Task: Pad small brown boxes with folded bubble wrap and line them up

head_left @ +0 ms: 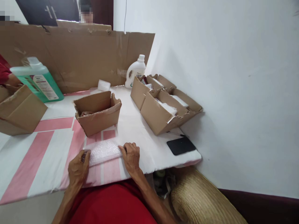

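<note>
- Both hands down at the near edge of the tabletop [140,130], on a bubble-wrap bundle [104,151] lying flat on the pink-and-white cover.
- Left hand [78,169] grips the bundle's left end, fingers curled over it.
- Right hand [131,155] presses the right end, fingers bent onto the wrap's edge, palm on the cloth.
- What's inside the wrap: can't tell.
- Just behind the bundle, an open small carton [98,112], sth. dark inside.
- To the right, two more open cartons [163,105] w/ white packets, touching each other, hard against the wall.
- Black phone [181,145] flat near the right corner.
- White bottle [135,71] at the back by the cardboard sheet [77,56]; green jug [38,81] far left beside another carton [21,112].
</note>
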`<act>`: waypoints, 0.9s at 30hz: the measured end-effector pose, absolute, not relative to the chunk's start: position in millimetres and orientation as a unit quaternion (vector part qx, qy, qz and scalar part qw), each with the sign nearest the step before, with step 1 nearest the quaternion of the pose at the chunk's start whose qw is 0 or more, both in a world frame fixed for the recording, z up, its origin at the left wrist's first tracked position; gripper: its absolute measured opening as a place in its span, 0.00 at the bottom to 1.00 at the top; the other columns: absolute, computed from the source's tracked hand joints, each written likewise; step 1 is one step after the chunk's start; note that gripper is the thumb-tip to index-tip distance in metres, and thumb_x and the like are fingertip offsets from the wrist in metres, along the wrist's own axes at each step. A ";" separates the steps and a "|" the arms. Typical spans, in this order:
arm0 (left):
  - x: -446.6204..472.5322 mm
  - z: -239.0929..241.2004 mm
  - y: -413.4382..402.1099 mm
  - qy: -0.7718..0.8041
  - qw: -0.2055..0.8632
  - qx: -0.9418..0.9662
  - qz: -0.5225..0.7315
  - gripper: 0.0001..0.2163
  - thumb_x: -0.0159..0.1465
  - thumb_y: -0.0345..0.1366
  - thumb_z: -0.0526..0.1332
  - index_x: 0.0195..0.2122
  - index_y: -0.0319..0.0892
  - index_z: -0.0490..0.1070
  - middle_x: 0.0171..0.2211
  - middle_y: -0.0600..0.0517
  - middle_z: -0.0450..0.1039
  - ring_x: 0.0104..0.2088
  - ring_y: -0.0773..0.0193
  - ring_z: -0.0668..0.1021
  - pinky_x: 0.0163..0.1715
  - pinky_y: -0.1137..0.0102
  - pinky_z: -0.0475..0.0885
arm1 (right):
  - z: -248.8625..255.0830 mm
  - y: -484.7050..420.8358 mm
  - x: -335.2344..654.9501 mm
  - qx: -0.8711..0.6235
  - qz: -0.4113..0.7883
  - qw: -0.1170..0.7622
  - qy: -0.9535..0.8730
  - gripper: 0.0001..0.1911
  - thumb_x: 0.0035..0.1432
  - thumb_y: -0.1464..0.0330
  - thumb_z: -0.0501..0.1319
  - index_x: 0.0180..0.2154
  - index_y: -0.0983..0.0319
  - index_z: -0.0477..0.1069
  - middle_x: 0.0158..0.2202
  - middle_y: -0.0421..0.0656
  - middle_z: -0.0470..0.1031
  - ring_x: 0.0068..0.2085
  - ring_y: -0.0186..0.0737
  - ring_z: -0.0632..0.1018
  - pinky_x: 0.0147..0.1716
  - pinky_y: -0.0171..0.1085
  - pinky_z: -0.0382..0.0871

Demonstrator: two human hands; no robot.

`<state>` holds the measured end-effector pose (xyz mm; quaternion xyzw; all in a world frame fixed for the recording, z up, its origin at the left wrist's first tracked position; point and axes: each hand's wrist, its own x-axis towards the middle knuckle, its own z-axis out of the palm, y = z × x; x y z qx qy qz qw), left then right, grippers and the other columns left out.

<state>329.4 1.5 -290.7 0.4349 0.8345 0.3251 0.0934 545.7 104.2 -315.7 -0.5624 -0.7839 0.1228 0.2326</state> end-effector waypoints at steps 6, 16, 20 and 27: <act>325.9 -298.2 3.0 0.850 0.067 0.432 0.293 0.16 0.67 0.50 0.55 0.39 0.44 0.77 0.31 0.49 0.80 0.33 0.57 0.80 0.35 0.66 0.69 | -315.3 110.0 538.5 -0.578 0.104 0.191 -0.787 0.18 0.72 0.57 0.57 0.31 0.59 0.72 0.32 0.45 0.79 0.42 0.50 0.75 0.42 0.44 0.61; 365.6 -312.2 -4.9 0.662 -0.197 0.671 0.270 0.31 0.70 0.40 0.52 0.73 0.40 0.49 0.66 0.36 0.65 0.67 0.47 0.66 0.65 0.53 0.60 | -300.4 75.4 522.1 -0.320 0.092 0.320 -0.887 0.34 0.71 0.52 0.53 0.67 0.69 0.59 0.65 0.57 0.66 0.67 0.56 0.63 0.66 0.54 0.57; 357.5 -339.8 -5.1 0.612 -0.195 0.741 0.197 0.33 0.71 0.44 0.48 0.73 0.32 0.43 0.66 0.34 0.64 0.69 0.44 0.62 0.68 0.51 0.52 | -315.6 76.8 512.5 -0.257 0.118 0.217 -0.934 0.43 0.68 0.45 0.52 0.70 0.70 0.54 0.70 0.55 0.60 0.71 0.53 0.58 0.70 0.52 0.52; 319.5 -333.5 -9.9 0.625 -0.144 0.747 0.174 0.31 0.72 0.43 0.52 0.73 0.39 0.46 0.66 0.37 0.66 0.64 0.47 0.72 0.57 0.57 0.71 | -329.6 102.0 552.2 -0.306 0.102 0.148 -0.935 0.44 0.70 0.46 0.52 0.73 0.67 0.45 0.74 0.55 0.47 0.75 0.52 0.48 0.70 0.58 0.48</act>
